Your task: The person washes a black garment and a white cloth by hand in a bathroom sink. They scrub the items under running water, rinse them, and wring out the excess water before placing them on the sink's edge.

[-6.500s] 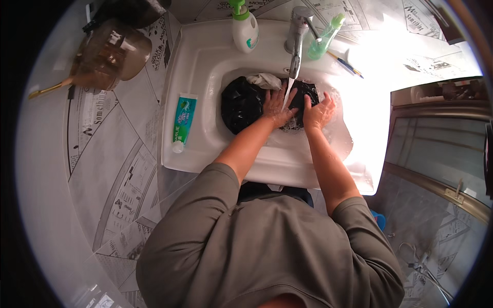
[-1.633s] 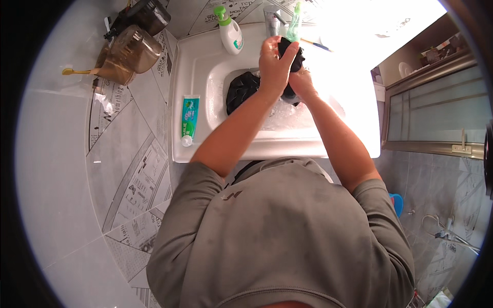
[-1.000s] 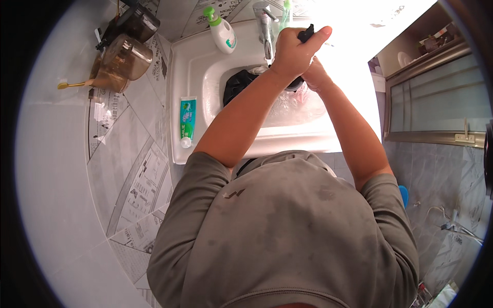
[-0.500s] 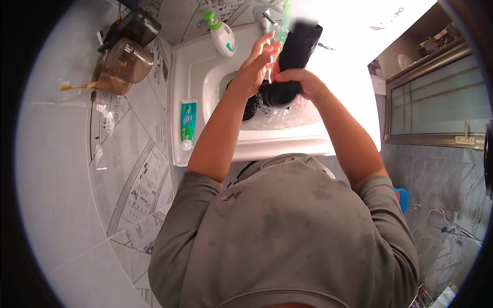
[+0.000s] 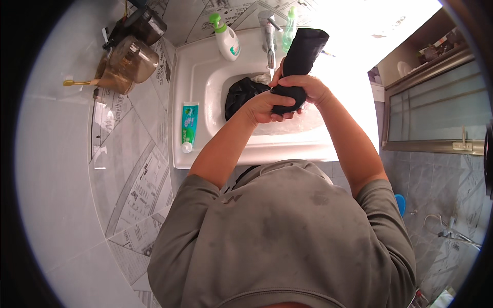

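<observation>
A black, sock-like piece of clothing (image 5: 304, 50) is held over the wash basin (image 5: 213, 92). Its wide, flat end points up and away to the right, and its rounded end is low, toward me. Around the rounded end my left hand (image 5: 268, 107) is closed. My right hand (image 5: 307, 86) grips the middle, its thumb across the front. Just beyond my hands, the metal tap (image 5: 269, 41) runs a stream of water. Bunched dark cloth (image 5: 241, 95) lies in the basin, left of my hands, with something whitish at its far edge.
A white pump bottle (image 5: 227, 43) with a green top and a clear green bottle (image 5: 289, 32) stand behind the basin. A green tube (image 5: 189, 126) lies on the left rim. Brown cups (image 5: 134, 61) and a yellow toothbrush (image 5: 77, 82) are at the far left.
My left hand has come down from beside the tap, fingers apart, and closed on the item's lower end. The splashing has lessened; the bunched cloth shows more plainly.
</observation>
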`<state>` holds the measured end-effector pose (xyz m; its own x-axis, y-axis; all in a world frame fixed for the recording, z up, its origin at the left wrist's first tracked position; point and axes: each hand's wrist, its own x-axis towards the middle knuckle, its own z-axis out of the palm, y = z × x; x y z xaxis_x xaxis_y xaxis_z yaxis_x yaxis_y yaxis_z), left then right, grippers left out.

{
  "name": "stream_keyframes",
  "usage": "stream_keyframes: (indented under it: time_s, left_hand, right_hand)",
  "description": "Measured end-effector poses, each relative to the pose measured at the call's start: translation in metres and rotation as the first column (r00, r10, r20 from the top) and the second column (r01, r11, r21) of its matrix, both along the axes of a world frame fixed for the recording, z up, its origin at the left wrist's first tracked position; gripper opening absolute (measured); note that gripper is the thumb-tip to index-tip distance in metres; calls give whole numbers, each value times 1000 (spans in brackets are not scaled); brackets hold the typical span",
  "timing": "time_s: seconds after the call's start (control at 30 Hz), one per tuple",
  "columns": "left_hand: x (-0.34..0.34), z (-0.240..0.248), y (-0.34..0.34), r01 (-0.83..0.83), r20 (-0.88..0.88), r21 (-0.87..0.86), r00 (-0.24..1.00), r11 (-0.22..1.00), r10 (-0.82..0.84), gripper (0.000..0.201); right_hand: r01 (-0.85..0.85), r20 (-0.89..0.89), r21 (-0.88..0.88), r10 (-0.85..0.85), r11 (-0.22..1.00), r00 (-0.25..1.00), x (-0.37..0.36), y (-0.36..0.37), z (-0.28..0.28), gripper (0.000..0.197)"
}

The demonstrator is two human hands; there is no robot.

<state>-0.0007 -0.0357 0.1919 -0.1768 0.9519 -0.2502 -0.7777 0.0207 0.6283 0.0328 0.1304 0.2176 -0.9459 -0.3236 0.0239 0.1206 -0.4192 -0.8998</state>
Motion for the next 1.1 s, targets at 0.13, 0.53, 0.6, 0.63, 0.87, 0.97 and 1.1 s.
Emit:
stream_keyframes:
  time_s: [0.13, 0.53, 0.6, 0.63, 0.87, 0.97, 1.1]
  left_hand:
    - [8, 0, 8, -76, -198, -201, 980, 977, 36, 17]
    - [27, -62, 48, -636, -849, 59, 374, 770, 373, 20]
    - [24, -81, 54, -670, -917, 266, 46, 693, 397, 32]
    - [26, -83, 56, -686, -928, 240, 46, 687, 369, 30]
    - [26, -133, 70, -745, -939, 174, 71, 644, 336, 28]
    - [38, -111, 69, -756, -997, 62, -23, 652, 68, 29]
    - [42, -101, 64, -752, -995, -53, -20, 657, -102, 30]
  right_hand:
    - [57, 24, 19, -58, 998, 998, -4, 1, -18, 15]
    - [657, -451, 644, -499, 392, 740, -2, -37, -16, 35]
    - [598, -423, 739, -477, 312, 771, -1, -42, -13, 33]
    - [566, -409, 781, -470, 264, 782, -1, -42, -12, 33]
    - [530, -398, 842, -546, 102, 737, 6, -44, -30, 26]
    - [536, -396, 842, -597, 67, 697, 9, -39, -46, 25]
    - [526, -392, 849, -613, 46, 686, 11, -38, -55, 23]
